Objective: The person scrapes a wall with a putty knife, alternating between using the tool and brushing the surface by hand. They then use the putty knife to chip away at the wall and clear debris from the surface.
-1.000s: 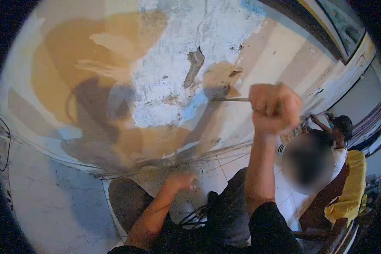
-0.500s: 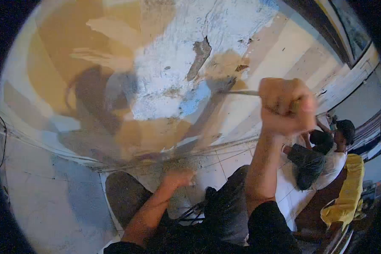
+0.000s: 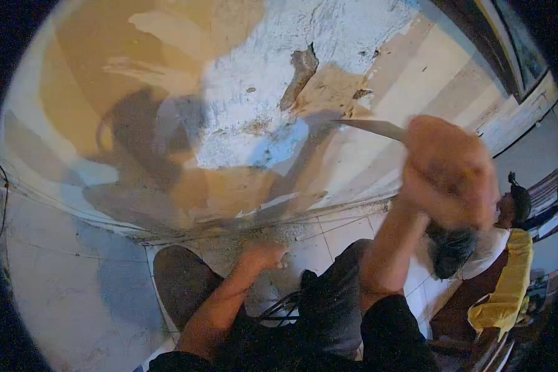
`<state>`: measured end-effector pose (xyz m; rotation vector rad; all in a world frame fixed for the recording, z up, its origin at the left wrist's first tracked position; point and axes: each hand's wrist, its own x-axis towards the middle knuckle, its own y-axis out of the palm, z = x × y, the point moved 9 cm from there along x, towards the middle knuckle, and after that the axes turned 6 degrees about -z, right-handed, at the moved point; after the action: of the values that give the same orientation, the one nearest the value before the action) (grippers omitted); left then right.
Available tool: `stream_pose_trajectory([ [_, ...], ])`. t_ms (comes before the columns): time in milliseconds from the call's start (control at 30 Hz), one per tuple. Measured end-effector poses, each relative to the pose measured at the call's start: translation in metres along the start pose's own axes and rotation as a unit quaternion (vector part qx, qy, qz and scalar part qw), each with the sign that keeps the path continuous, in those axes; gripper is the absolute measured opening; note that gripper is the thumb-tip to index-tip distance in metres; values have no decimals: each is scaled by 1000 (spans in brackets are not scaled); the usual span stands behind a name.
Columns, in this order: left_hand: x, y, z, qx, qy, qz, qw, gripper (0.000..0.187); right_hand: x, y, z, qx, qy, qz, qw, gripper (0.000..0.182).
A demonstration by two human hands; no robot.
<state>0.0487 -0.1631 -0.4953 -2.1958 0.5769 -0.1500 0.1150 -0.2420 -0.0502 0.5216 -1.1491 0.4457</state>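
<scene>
Blade [image 3: 384,128] in closed right grip [image 3: 449,172]

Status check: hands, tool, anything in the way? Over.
Right hand closed round the tool, pointed at the peeling wall, contact unclear. Left hand between the knees, grip unclear. No obstacle visible between tool and wall.

Dim indoor light comes from behind and to the right, casting the wearer's soft-edged shadow [image 3: 142,139] onto the peeling wall [image 3: 235,74]. Motion smears the right hand [image 3: 451,172]. Fisheye distortion curves the wall's base, black fills the corners, and grain speckles the dark trousers [image 3: 332,304].
</scene>
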Motion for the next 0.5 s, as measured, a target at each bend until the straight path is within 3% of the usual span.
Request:
stream_pose_trajectory([
  [33,0,6,3,4,3,0,1000,44,-1,-9,-11,-46,21,-44,998,43],
  [67,0,7,5,24,2,6,1000,44,3,-9,-1,24,2,23,999,45],
  [100,1,3,6,44,-2,12,999,44,8,-13,7,28,-2,25,999,45],
  [200,-3,-5,-3,9,-26,24,999,45,7,16,46,36,-53,217,974,42],
  [233,-3,1,-1,7,-25,27,999,45,0,20,34,34,-50,216,975,42],
  [300,2,1,0,14,5,0,1000,46,-4,-8,-12,21,28,-9,999,35],
  [367,4,-2,0,28,-19,31,999,46,6,-12,-1,36,48,1,998,35],
  [400,1,2,2,35,-48,65,996,46,7,-6,16,39,8,29,999,37],
  [500,-4,-1,0,-7,-47,28,999,46,0,4,30,43,-67,83,993,42],
])
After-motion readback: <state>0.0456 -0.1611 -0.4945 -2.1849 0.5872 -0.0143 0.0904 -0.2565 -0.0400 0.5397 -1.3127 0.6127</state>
